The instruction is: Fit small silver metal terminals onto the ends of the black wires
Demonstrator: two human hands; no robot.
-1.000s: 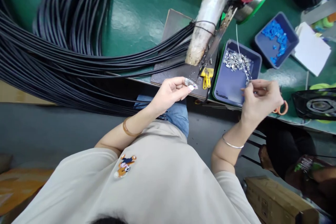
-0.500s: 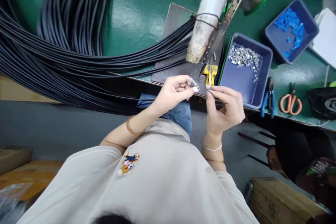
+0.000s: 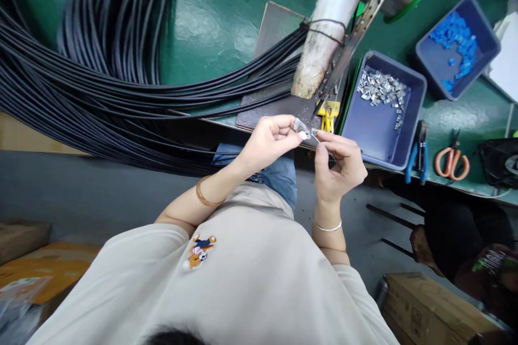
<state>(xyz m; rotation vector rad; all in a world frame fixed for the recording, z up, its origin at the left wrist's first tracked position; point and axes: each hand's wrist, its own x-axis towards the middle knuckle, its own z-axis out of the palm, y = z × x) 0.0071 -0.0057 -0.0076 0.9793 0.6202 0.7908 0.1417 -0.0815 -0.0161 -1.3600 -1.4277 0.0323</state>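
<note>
While both hands meet just off the near edge of the desk (image 3: 210, 16), the left hand (image 3: 269, 140) pinches a small metal piece (image 3: 301, 128) between thumb and forefinger, its other fingers curled. The right hand (image 3: 338, 164) closes thumb and forefinger on a tiny silver clip (image 3: 314, 135), whose tip touches the metal piece. Both items sit above the person's lap, just in front of a dark plate (image 3: 275, 32) and a yellow clamp (image 3: 328, 113).

To the right, a blue tray (image 3: 376, 140) holds loose silver clips (image 3: 380, 89). A second tray (image 3: 424, 59) farther right holds blue parts (image 3: 455, 46). Blue-handled pliers (image 3: 418, 151) and orange scissors (image 3: 451, 160) lie beside the first tray. Black cables (image 3: 101, 81) sweep across the desk from the left to a wrapped post (image 3: 327, 27).

Markings: a cartoon patch (image 3: 198, 252) on the shirt, and print on a dark bag (image 3: 491, 261) at lower right, too blurred to read.
</note>
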